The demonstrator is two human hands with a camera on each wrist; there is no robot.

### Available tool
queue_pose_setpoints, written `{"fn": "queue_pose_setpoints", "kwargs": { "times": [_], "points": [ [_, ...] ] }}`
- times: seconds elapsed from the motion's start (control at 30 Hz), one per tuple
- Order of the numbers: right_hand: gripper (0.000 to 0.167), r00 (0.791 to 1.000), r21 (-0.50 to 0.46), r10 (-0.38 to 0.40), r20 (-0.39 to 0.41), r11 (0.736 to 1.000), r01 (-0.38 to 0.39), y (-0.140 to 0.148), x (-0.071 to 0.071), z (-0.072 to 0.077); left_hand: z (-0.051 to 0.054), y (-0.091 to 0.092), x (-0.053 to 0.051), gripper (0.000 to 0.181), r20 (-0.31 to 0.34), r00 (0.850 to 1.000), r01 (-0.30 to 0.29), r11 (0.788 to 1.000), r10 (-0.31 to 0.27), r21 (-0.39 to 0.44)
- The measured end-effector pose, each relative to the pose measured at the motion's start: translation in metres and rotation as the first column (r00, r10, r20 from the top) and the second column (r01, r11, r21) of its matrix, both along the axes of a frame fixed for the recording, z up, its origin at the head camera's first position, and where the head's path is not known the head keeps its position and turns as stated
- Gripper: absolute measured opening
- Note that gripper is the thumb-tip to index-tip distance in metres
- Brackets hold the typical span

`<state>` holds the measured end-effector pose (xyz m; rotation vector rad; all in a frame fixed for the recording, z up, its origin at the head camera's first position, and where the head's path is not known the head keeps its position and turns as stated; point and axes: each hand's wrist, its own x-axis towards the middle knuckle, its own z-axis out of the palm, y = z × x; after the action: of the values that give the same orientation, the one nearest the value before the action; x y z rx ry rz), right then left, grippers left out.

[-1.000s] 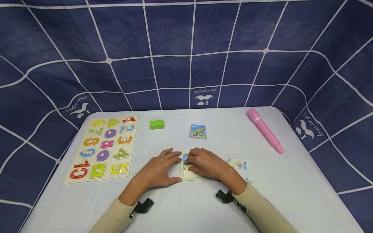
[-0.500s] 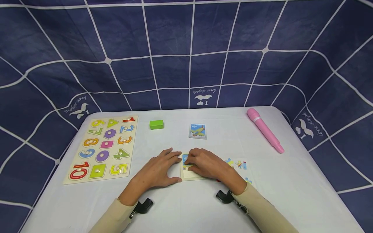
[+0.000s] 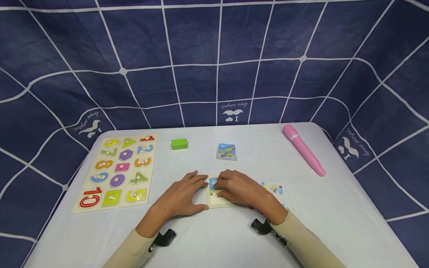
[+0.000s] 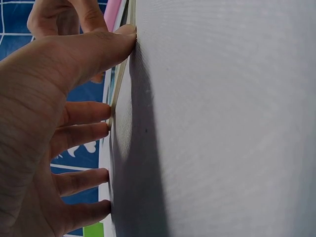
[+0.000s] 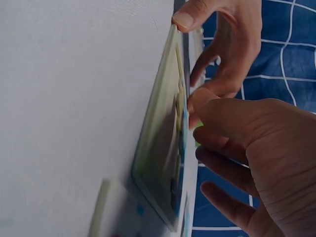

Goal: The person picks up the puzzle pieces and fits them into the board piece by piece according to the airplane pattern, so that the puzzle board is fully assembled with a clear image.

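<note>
A small wooden jigsaw tray [image 3: 219, 201] lies flat before me, with blue and yellow jigsaw pieces [image 3: 213, 182] in its upper left part. My left hand [image 3: 182, 196] has its fingers spread, the thumb and some fingertips touching the tray's left edge. Over the tray, the right hand [image 3: 239, 188] has bent fingers and thumb at a jigsaw piece, mostly hidden under it. The right wrist view shows the pieces [image 5: 178, 113] sitting a little unevenly above the tray floor. Loose jigsaw pieces [image 3: 276, 189] lie right of the tray, partly behind my right forearm.
A picture card with an airplane [image 3: 226, 152] lies beyond the tray. Behind and to its left is a green block [image 3: 179, 144]. A number and shape board [image 3: 115, 173] lies on the left, a pink toy microphone [image 3: 304, 150] on the right.
Both hands stay almost where they were at the tray. The whole head view has shifted very slightly; the right forearm sits a touch further right.
</note>
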<state>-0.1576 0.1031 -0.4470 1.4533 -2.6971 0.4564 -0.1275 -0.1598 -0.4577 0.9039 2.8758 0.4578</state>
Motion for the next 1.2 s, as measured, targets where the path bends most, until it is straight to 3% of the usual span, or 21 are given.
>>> {"fn": "queue_pose_setpoints", "kwargs": {
  "times": [0.27,0.9,1.2],
  "points": [
    [0.029,0.999,0.001,-0.028,-0.023,1.0,0.028,0.016,0.002,0.006,-0.001,0.0,0.001,0.072,-0.008,1.0,-0.004,1.0,0.004,0.0],
    [0.032,0.99,-0.052,-0.125,0.07,0.99,0.129,0.045,0.007,0.005,0.0,0.001,0.001,0.072,0.009,1.0,-0.019,1.0,0.019,-0.003],
    [0.039,0.982,-0.058,-0.178,0.063,0.982,0.182,0.061,0.01,0.006,-0.002,0.002,0.001,0.072,0.005,1.0,-0.02,1.0,0.02,0.001]
  ]
}}
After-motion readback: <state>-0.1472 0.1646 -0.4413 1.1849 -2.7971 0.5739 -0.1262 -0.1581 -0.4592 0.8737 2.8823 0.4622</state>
